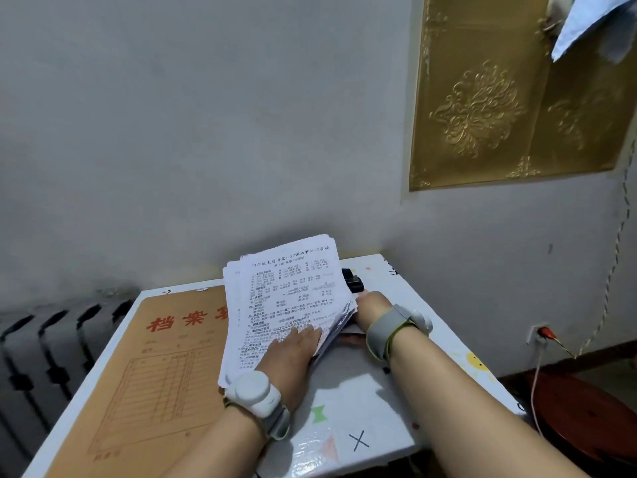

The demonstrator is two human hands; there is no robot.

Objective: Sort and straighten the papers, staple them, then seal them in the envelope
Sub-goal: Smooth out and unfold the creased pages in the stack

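Observation:
A stack of printed white papers [286,291] is tilted up off the small white table [362,391], its sheets fanned unevenly at the left and top edges. My left hand [293,346] lies on the lower front of the stack with fingers spread flat. My right hand [368,305] holds the stack's right edge from behind; its fingers are hidden by the sheets. A large brown envelope [162,367] with red characters lies flat on the table's left half, partly under the papers. A black stapler [353,281] sits behind the stack, near the wall.
The table stands against a grey wall [206,132], with a dark radiator [41,346] to its left. A wall socket with a red plug [543,332] and a dangling cord are at the right. A dark round stool [582,412] is beside the table's right edge.

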